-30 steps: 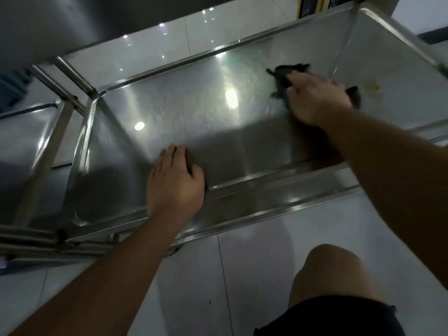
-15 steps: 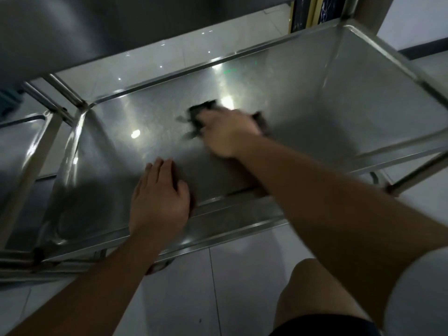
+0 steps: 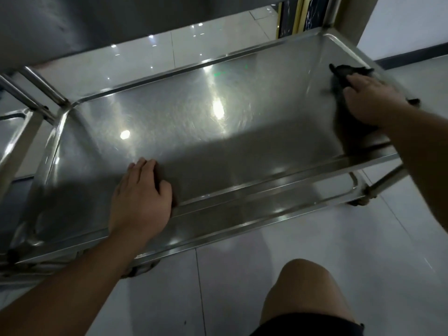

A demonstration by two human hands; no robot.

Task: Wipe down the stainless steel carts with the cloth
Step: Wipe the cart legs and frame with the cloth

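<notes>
A stainless steel cart shelf [image 3: 194,132] fills the middle of the view, shiny with light glare. My left hand [image 3: 141,197] rests flat on the shelf's near edge, fingers straight. My right hand [image 3: 368,100] presses a dark cloth [image 3: 344,70] against the shelf's far right corner, by the right rim. Most of the cloth is hidden under the hand; dark edges stick out in front of the fingers and to the right.
A second steel cart [image 3: 14,132] stands at the left, its upright posts [image 3: 41,93] touching this one. An upper shelf [image 3: 97,23] overhangs at the top. Tiled floor [image 3: 242,275] and my knee [image 3: 305,287] lie below. A lower shelf rim [image 3: 351,187] shows at right.
My right hand has swept the cloth from the shelf's middle back to the far right corner. My left hand has stayed on the near edge.
</notes>
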